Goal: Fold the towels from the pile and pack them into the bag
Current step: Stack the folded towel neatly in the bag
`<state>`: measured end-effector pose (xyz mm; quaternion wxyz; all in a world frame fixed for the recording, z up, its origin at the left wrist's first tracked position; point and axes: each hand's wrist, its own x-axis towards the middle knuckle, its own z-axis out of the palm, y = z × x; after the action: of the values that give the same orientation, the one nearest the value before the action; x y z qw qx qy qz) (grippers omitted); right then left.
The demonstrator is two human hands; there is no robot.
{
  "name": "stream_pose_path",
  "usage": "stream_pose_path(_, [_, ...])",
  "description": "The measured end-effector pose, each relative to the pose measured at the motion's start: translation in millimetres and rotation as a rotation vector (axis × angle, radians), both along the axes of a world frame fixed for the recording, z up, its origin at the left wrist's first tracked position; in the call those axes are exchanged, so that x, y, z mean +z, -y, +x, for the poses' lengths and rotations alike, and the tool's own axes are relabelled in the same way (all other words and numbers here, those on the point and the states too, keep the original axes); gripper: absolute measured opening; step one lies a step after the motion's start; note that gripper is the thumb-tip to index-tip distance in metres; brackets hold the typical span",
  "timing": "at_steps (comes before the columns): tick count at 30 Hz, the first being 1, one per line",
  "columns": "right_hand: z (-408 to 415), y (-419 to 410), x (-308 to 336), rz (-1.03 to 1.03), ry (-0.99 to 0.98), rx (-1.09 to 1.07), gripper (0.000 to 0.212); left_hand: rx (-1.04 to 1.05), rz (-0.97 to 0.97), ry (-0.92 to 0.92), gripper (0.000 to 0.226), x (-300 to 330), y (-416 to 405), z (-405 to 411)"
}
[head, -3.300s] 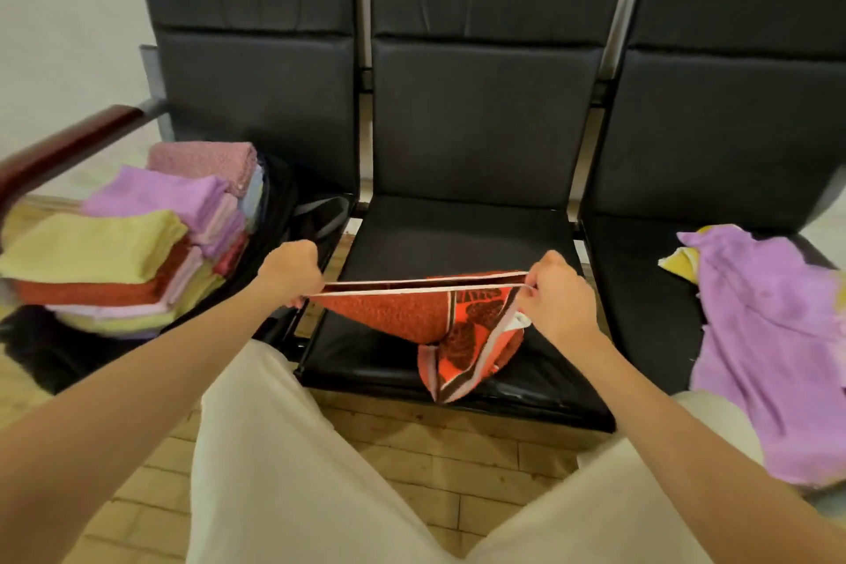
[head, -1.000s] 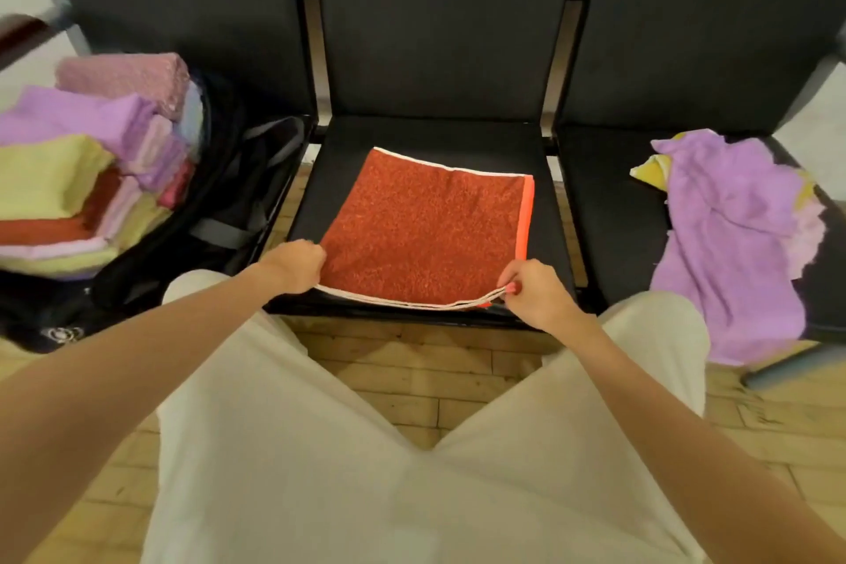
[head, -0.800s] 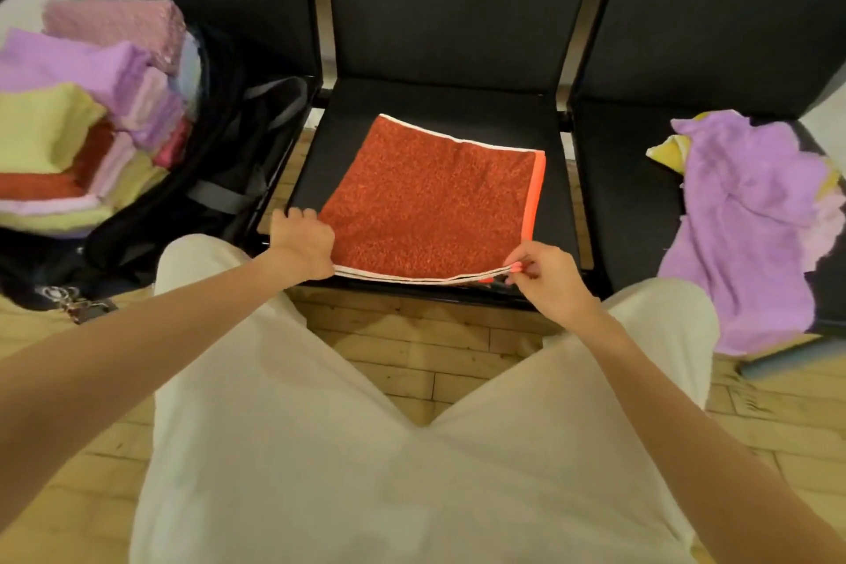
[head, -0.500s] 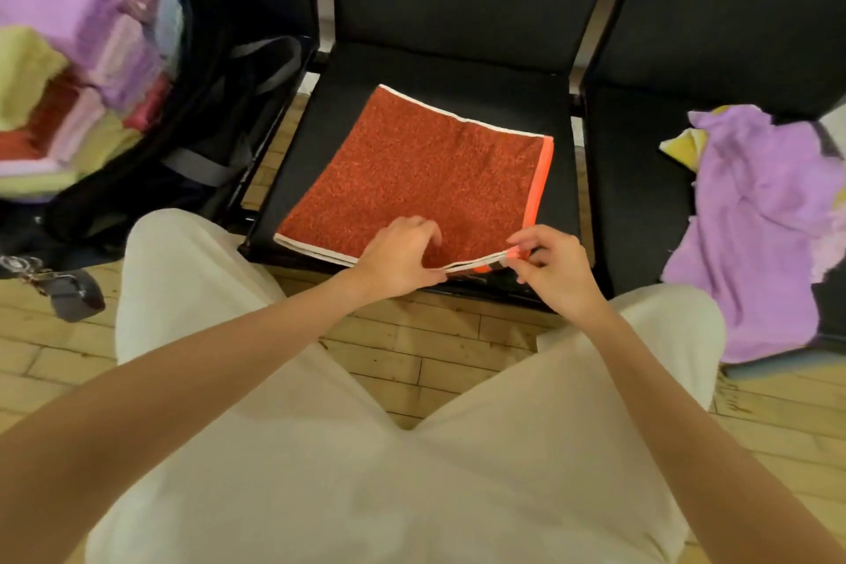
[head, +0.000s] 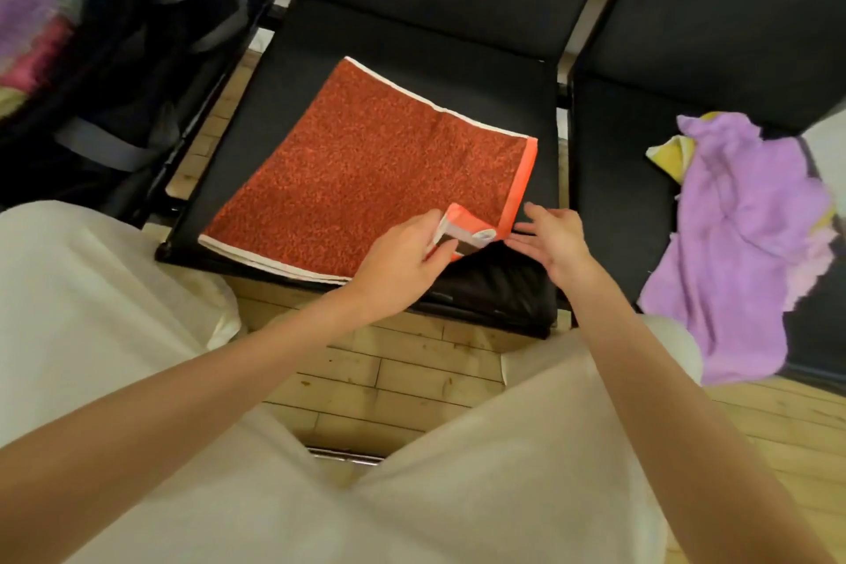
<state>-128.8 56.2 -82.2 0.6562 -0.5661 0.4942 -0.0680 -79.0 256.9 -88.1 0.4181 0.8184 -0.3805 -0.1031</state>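
Observation:
A red-orange towel [head: 366, 169] with white and orange borders lies folded flat on the middle black seat [head: 403, 37]. My left hand [head: 403, 256] pinches its near right corner and has turned it up and over. My right hand [head: 556, 238] hovers beside that corner with fingers spread, holding nothing. A purple towel [head: 741, 243] lies crumpled on the right seat with a yellow one [head: 670, 149] under it. The black bag [head: 137, 73] stands on the left seat, with folded towels [head: 27, 28] blurred at the left edge.
My legs in light trousers fill the foreground over a wooden floor [head: 412, 371]. Black seat backs close off the far side. A grey strap [head: 100, 147] of the bag hangs toward the gap between the seats.
My left hand moved from the towel's near left corner to the near right corner and lifted it. My right hand let go of that corner and opened. The view tilted down and right.

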Motion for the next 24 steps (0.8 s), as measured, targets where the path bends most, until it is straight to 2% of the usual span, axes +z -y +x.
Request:
stream_pose_path(2, [22.6,13.5,-3.4,-0.051,-0.005,0.019,0.033,0.003,-0.021,-0.084,0.023,8.5,-5.3,-0.9])
stream_pose_path(5, [49.9,26.5,-9.6,-0.261,-0.091,0.025,0.026,0.004,-0.011,-0.163,0.013,17.7,-15.7,-8.3])
stream_pose_path(7, [62.3,29.5,-15.4,-0.362,-0.113,0.036,0.025,0.01,0.025,-0.195,0.017,22.3,-23.9,-13.9])
stream_pose_path(10, [70.4,26.3,-19.7,-0.312,-0.058,-0.037,0.026,0.034,0.056,-0.279,0.025,26.0,-32.8,-19.9])
stream_pose_path(14, [65.6,27.3,-20.1,-0.262,0.121,-0.244,0.034,0.146,0.009,-0.544,0.032,27.4,-31.4,-28.4])
stream_pose_path(18, [62.9,27.3,-3.6,-0.297,0.252,-0.191,0.029,0.223,-0.071,-0.837,0.023,36.4,-34.4,-35.2])
stream_pose_path(21, [78.6,14.1,8.2,-0.359,0.302,-0.132,0.008,0.255,-0.118,-0.864,0.022,42.9,-50.8,-32.9])
stream_pose_path(24, [107.2,-11.5,14.6,-0.396,0.324,-0.093,0.006,0.311,-0.197,-0.856,0.014,47.9,-72.4,-24.2])
